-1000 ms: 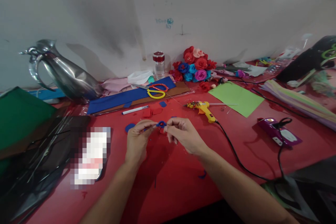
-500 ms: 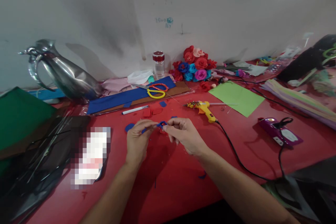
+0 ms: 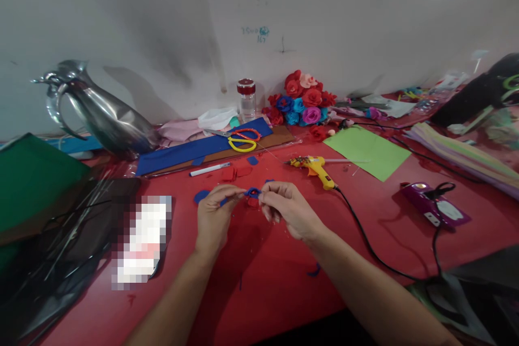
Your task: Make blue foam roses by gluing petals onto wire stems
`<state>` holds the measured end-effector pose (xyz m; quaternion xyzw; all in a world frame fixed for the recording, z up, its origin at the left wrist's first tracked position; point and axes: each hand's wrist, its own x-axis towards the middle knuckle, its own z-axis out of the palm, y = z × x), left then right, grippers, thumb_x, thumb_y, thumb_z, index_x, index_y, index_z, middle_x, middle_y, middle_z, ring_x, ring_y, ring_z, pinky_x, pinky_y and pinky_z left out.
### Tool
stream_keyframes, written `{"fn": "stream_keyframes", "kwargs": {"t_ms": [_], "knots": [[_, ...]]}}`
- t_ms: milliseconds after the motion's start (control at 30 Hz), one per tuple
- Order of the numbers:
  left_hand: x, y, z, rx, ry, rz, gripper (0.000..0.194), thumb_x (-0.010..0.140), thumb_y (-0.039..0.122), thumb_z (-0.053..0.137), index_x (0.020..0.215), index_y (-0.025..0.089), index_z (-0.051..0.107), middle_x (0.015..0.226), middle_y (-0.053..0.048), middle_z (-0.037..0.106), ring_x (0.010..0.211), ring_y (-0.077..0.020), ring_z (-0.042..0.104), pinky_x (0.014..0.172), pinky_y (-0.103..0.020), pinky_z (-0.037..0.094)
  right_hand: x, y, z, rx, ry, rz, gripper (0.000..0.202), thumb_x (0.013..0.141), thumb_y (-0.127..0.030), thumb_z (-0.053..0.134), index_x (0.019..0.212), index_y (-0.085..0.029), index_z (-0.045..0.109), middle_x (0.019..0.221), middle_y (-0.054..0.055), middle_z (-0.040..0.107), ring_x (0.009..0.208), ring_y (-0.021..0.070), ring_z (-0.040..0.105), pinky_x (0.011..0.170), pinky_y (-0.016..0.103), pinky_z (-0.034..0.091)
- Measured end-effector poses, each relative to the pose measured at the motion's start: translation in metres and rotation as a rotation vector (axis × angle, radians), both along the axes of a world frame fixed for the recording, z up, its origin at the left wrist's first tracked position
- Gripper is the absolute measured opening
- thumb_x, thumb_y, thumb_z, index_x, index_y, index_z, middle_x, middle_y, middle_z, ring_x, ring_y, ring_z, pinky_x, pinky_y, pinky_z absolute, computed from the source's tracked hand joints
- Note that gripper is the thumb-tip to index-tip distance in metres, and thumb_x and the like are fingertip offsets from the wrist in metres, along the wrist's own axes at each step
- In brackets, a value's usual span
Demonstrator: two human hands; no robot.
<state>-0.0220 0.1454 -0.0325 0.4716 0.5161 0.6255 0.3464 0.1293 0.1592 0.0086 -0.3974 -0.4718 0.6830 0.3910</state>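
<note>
- Change over the last second is slight: the right hand (image 3: pixel 286 204) has its thumb at the edge of the blue piece (image 3: pixel 252 192), where half a second ago the thumb lay across its front.
- Round and open to view a second ago, the blue piece now looks flatter and wider; I judge that it has been tilted or pressed, so the work in hand seems to be fine fingertip shaping.
- Left hand (image 3: pixel 214 208) pinches the left end of the blue piece between thumb and finger, much as before, and seems to be the steadier of the two.
- Right hand is narrow too, thumb and finger closed at the right end, the other fingers curled under.
- Blue piece sits between the two hands, over the middle of the red bench (image 3: pixel 267 292); it is small, curled and deep blue, with a little red inside the curl.
- Red bit (image 3: pixel 252 203) shows just below it; whether the two are joined, I cannot tell.
- Blue disc (image 3: pixel 201 197) lies on the bench beside the left hand, and the glue gun (image 3: pixel 316 168) lies beyond the right one.
</note>
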Motion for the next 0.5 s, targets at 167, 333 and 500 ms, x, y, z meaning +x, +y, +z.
{"fn": "stream_keyframes", "kwargs": {"t_ms": [167, 333, 500], "knots": [[0.0008, -0.0002, 0.001, -0.035, -0.049, 0.009, 0.007, 0.064, 0.022, 0.075, 0.068, 0.026, 0.077, 0.075, -0.001, 0.068, 0.076, -0.0165, 0.06, 0.073, -0.028, 0.046, 0.0013, 0.0002, -0.0016, 0.049, -0.037, -0.048, 0.015, 0.062, -0.032, 0.053, 0.054, -0.02, 0.052, 0.038, -0.005, 0.048, 0.035, 0.0057, 0.035, 0.037, 0.019, 0.022], [0.0018, -0.0003, 0.0012, -0.038, -0.084, -0.012, 0.008, 0.063, 0.02, 0.074, 0.068, 0.026, 0.077, 0.076, -0.001, 0.068, 0.076, -0.0165, 0.059, 0.073, -0.029, 0.045, 0.0013, 0.0009, -0.0039, 0.116, -0.036, -0.084, 0.018, 0.068, -0.036, 0.053, 0.059, -0.02, 0.052, 0.042, -0.005, 0.05, 0.038, 0.0067, 0.036, 0.04, 0.02, 0.024], [0.0016, 0.0001, -0.0002, -0.044, -0.103, -0.05, 0.011, 0.061, 0.017, 0.073, 0.065, 0.026, 0.077, 0.074, 0.0, 0.069, 0.076, -0.0161, 0.059, 0.074, -0.028, 0.045, 0.0006, 0.0018, -0.0056, 0.176, -0.05, -0.124, 0.015, 0.069, -0.032, 0.055, 0.061, -0.019, 0.054, 0.045, -0.005, 0.049, 0.042, 0.0071, 0.036, 0.042, 0.021, 0.024]]}}
